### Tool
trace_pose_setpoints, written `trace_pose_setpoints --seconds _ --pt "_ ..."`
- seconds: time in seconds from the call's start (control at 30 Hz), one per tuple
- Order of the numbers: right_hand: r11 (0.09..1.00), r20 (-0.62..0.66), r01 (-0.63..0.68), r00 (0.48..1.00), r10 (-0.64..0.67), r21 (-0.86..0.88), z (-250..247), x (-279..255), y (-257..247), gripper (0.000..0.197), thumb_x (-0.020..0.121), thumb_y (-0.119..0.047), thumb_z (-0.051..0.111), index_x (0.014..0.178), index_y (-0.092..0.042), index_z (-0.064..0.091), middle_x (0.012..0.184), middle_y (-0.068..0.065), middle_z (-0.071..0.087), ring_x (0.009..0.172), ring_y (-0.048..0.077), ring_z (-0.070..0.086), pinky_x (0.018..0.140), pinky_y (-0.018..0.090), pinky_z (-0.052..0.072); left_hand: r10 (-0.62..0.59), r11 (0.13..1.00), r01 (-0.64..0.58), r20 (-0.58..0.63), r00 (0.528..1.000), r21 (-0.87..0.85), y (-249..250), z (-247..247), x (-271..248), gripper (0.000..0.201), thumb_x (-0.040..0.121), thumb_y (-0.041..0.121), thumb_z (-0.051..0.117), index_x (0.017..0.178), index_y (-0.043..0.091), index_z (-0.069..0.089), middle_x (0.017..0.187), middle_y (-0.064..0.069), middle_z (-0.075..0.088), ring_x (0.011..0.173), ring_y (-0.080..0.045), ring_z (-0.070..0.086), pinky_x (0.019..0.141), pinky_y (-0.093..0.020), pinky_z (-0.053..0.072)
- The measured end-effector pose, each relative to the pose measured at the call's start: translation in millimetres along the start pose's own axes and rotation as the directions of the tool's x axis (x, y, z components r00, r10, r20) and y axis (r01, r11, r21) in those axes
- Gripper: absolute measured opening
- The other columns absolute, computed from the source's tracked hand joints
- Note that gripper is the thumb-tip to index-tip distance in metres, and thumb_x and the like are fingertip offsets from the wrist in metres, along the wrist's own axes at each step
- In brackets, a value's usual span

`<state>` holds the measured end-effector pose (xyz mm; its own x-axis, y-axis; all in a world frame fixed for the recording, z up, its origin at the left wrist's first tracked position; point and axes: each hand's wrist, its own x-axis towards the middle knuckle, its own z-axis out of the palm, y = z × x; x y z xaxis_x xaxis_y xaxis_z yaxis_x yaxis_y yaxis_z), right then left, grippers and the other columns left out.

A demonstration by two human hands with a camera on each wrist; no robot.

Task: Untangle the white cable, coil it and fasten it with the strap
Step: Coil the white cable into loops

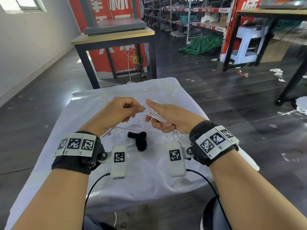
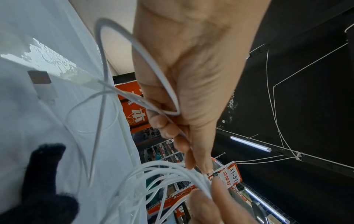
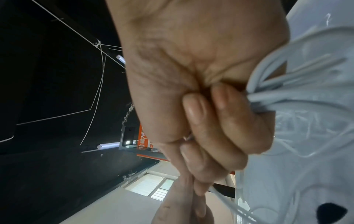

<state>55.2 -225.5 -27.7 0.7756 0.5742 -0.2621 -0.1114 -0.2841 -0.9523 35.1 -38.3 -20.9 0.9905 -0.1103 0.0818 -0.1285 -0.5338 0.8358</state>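
Observation:
My right hand (image 1: 166, 115) grips a bundle of white cable loops (image 1: 155, 115), which fan out of the fist (image 3: 268, 97). My left hand (image 1: 121, 110) pinches a strand of the same cable (image 2: 168, 94) just left of the bundle, thumb against fingertips. A loose length of cable (image 1: 132, 127) trails down onto the white cloth, and its plug (image 2: 45, 87) lies there. The black strap (image 1: 140, 141) lies crumpled on the cloth below both hands, touched by neither.
The small table (image 1: 149, 171) is covered by a white cloth under clear plastic. Beyond it stand a wooden table with black legs (image 1: 114, 39), a red banner, warehouse shelves and a littered dark floor. Another table (image 1: 272, 15) stands at the far right.

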Motion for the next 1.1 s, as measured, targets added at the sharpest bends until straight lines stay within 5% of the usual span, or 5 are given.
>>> trace_pose_setpoints --seconds 0.37,0.6,0.7,0.93,1.1 --pt "0.794 -0.337 0.239 0.94 -0.046 0.558 -15.6 8.6 2.7 0.035 0.103 -0.026 0.035 0.072 -0.014 0.043 0.047 -0.007 0.026 0.033 0.005 0.018 0.032 0.018 0.013 0.108 0.947 -0.022 -0.252 0.962 0.321 -22.0 -13.9 2.6 0.016 0.093 0.026 0.059 0.094 0.019 0.073 0.087 0.008 0.071 0.074 0.001 0.061 0.061 0.001 0.037" --pt "0.634 -0.506 0.358 0.86 0.061 0.685 -24.0 8.2 4.9 0.037 0.103 -0.022 0.032 0.068 -0.015 0.04 0.046 -0.007 0.023 0.032 0.005 0.017 0.032 0.018 0.013 -0.059 0.99 0.093 -0.29 0.955 0.105 -35.6 -20.0 3.6 0.016 0.096 0.017 0.053 0.095 0.019 0.068 0.081 -0.001 0.069 0.046 -0.003 0.054 0.044 -0.014 0.041" --pt "0.599 -0.556 0.397 0.826 0.098 0.696 -26.4 7.3 4.9 0.037 0.104 -0.021 0.031 0.067 -0.015 0.039 0.041 -0.009 0.025 0.03 0.005 0.018 0.031 0.017 0.012 -0.246 0.954 0.145 -0.414 0.877 -0.261 -43.6 -22.8 8.1 0.028 0.099 0.007 0.04 0.094 0.018 0.064 0.08 -0.002 0.061 0.051 -0.007 0.051 0.046 -0.014 0.041" --pt "0.524 -0.7 0.538 0.693 0.17 0.66 -36.6 8.2 10.3 0.031 0.1 -0.013 0.03 0.07 -0.016 0.037 0.036 -0.011 0.026 0.028 0.006 0.019 0.029 0.018 0.015 -0.652 0.548 -0.082 -0.486 0.582 -0.833 -65.2 -43.9 13.5 0.029 0.098 -0.002 0.038 0.08 0.011 0.057 0.067 0.0 0.044 0.051 -0.006 0.045 0.044 -0.011 0.042" --pt "0.498 -0.746 0.588 0.634 0.206 0.637 -39.4 7.8 11.2 0.032 0.099 -0.013 0.03 0.069 -0.015 0.038 0.035 -0.01 0.026 0.027 0.006 0.019 0.03 0.016 0.015 -0.689 0.536 -0.035 -0.46 0.561 -0.844 -83.3 -51.9 9.7 0.033 0.098 -0.004 0.029 0.09 0.01 0.058 0.077 -0.001 0.05 0.048 -0.002 0.058 0.053 -0.012 0.047"
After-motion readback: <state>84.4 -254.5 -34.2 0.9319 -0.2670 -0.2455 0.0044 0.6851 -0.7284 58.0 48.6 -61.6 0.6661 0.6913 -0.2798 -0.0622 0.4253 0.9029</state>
